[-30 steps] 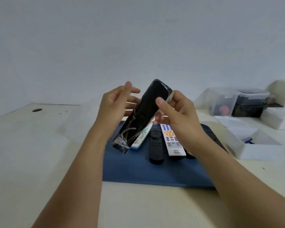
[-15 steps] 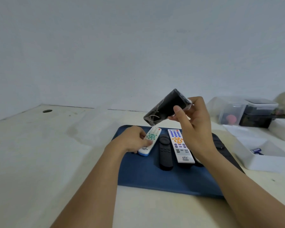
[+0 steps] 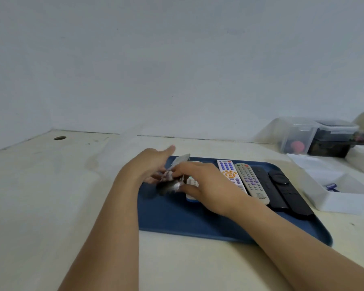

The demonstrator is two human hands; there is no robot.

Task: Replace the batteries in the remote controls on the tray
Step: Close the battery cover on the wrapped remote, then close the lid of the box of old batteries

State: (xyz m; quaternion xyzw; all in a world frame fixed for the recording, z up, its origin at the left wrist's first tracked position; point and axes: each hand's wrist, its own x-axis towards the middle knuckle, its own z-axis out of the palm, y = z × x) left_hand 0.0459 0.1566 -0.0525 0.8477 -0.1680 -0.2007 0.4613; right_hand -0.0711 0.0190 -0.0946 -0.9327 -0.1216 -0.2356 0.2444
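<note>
We see the black remote control in its crinkled clear plastic wrap (image 3: pixel 169 185) low over the left part of the flat dark-blue plastic tray (image 3: pixel 198 223), its long axis running roughly from seven o'clock to one o'clock, the dark end nearest us. Our right hand (image 3: pixel 204 185) is the nearer one: its fingers (image 3: pixel 178 174) pinch the wrapped remote, which sticks out toward nine o'clock from them. Our left hand (image 3: pixel 150 166) lies at ten o'clock of the remote, thumb out; motion blur leaves us unable to tell whether it holds the wrap or only touches it. At three o'clock four more remotes lie side by side: a white one with blue and orange buttons (image 3: pixel 229 172), a grey one (image 3: pixel 251 182) and two black ones (image 3: pixel 282 191). We judge the next move turns on freeing the remote's battery end from the wrap.
</note>
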